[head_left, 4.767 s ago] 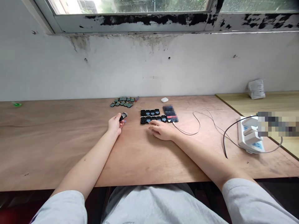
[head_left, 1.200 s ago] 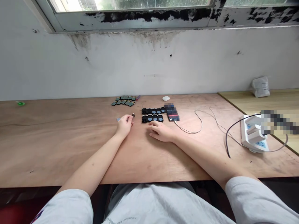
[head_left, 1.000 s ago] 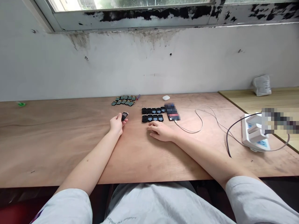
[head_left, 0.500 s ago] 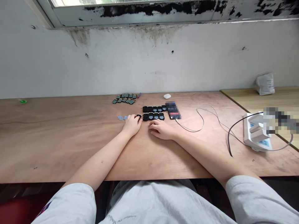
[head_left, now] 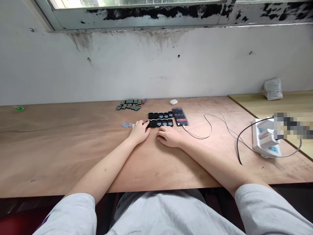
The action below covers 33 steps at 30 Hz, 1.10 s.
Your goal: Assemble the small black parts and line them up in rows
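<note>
My left hand [head_left: 140, 132] lies at the left end of the front row of black plastic pieces [head_left: 153, 123]. Its index finger and thumb close about the row's end piece, which the fingers largely cover. Just in front of that row, my right hand [head_left: 168, 137] rests on the table, its fingers loosely bent and nothing seen in them. Several pieces carry light blue-grey patches on top. A second black row [head_left: 155, 115] runs behind the first. Small light-blue pads [head_left: 126, 125] lie left of my left hand.
Dark pieces with greenish-grey faces [head_left: 129, 106] lie grouped behind, beside a small purple stick [head_left: 144, 101]. A phone [head_left: 180, 117] on a white cable [head_left: 199, 137] adjoins the rows. A white case [head_left: 173, 101] sits behind; a power strip [head_left: 258, 143] stands right.
My left hand has brought its black piece rightward against the front row, closing the gap and nudging the row slightly right. My right hand stays nearly in place, its thumb drawn in.
</note>
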{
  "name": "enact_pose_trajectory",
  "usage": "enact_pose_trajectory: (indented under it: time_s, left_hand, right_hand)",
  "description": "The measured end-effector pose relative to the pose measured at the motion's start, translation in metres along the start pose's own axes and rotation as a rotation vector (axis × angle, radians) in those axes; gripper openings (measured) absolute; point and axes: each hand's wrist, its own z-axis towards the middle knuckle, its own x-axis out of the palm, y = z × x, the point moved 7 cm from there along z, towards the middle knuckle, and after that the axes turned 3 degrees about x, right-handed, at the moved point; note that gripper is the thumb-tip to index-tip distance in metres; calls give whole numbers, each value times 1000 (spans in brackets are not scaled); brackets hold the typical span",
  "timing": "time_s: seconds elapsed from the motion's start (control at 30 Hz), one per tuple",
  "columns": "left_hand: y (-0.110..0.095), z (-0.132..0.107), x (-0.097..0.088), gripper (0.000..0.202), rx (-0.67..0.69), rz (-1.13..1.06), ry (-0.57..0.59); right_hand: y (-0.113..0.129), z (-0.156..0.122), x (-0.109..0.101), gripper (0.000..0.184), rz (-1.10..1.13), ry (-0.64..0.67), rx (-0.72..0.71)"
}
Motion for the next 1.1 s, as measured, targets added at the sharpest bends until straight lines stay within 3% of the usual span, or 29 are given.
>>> enact_pose_trajectory:
  time_s: [0.13, 0.37, 0.73, 1.1]
  left_hand:
    - [-1, 1, -3, 41, 19, -69, -47]
    - [-2, 4, -1, 30, 68, -108, -44]
    - [-2, -1, -5, 34, 75, -179, -49]
    - [2, -8, -11, 30, 83, -260, -47]
  right_hand:
    - [-18, 1, -6, 27, -203, -16, 201]
    - [-64, -5, -21, 35, -350, -210, 489]
    - [-88, 9, -4, 66, -241, -114, 420]
    - [-64, -11, -19, 50, -228, -217, 417]
